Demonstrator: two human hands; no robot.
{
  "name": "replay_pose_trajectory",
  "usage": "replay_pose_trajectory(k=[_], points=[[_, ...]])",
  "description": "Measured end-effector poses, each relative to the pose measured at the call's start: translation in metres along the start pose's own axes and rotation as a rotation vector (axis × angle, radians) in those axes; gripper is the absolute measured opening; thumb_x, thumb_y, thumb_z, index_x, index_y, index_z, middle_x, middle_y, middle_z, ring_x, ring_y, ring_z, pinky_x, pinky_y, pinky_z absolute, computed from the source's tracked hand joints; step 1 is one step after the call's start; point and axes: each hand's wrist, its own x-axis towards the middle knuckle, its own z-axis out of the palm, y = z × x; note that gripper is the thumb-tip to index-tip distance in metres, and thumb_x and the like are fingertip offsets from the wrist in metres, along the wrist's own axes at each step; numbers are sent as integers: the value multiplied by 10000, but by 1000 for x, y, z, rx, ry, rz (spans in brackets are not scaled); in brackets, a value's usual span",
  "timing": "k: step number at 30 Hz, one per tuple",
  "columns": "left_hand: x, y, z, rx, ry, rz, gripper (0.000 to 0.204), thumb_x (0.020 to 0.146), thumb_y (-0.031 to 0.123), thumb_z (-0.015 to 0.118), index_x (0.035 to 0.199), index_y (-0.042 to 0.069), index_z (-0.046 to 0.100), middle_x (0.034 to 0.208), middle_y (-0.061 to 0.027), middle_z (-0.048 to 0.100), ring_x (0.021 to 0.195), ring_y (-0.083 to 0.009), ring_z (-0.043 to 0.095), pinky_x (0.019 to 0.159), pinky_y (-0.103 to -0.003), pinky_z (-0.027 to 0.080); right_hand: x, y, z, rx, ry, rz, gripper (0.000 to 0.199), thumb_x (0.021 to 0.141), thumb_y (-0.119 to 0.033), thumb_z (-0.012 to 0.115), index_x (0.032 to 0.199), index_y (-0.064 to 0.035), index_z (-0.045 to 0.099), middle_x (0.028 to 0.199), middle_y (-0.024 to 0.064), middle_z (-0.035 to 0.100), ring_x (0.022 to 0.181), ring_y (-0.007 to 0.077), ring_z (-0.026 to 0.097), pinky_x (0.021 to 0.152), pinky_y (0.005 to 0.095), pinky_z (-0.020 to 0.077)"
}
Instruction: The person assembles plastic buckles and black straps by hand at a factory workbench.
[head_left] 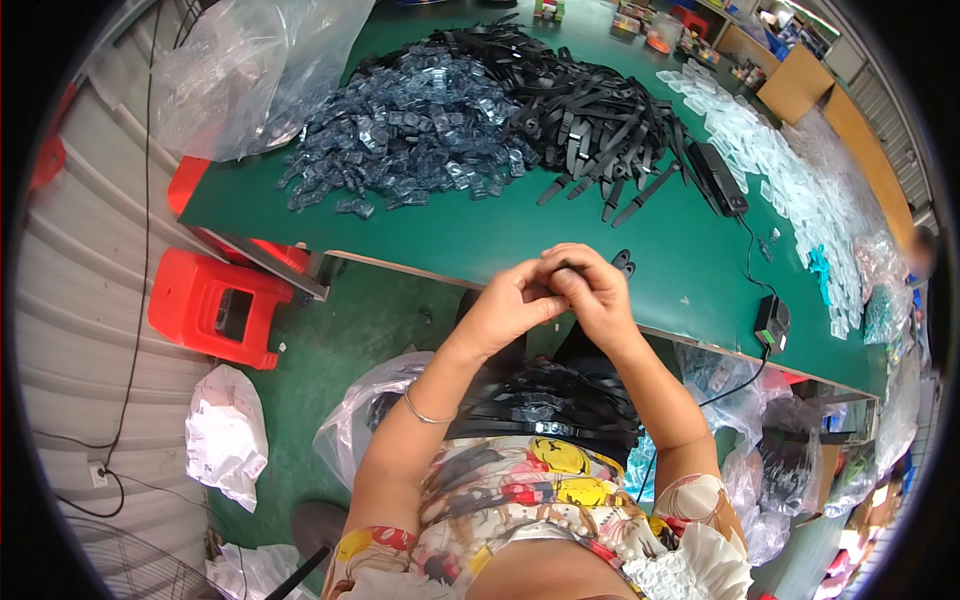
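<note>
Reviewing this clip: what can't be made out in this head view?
- The small dark piece pinched between left hand and right hand: fingers cover most of it.
- How the bundle of black straps on the lap is stacked: forearms cross it.
- Contents of the clear bags at the table's far left: glare.
- Shelf items at the top right: too small, bent by the lens.

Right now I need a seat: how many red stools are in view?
2. One stool stands on the floor left of the table; a second stool shows partly behind the table's left corner. More may be hidden under the table.
</note>
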Motion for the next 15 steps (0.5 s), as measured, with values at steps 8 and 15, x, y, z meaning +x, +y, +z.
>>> replay_pose_trajectory(k=[8,15], points=[[50,21,-64,1305,542,511,299,685,131,685,959,59,588,964,-88,546,931,-291,509,771,-382,440,-6,-15,-11,415,135,368,163,926,-144,410,1020,-27,475,680,27,485,486,59,357,451,197,302],[81,24,-56,1672,542,286,317,687,315,692,861,64,609,876,-79,545,857,-267,534,705,-407,421,-12,-16,-14,370,79,493,148,886,-103,454,1005,-18,479,691,32,517,504,50,343,465,188,278]])
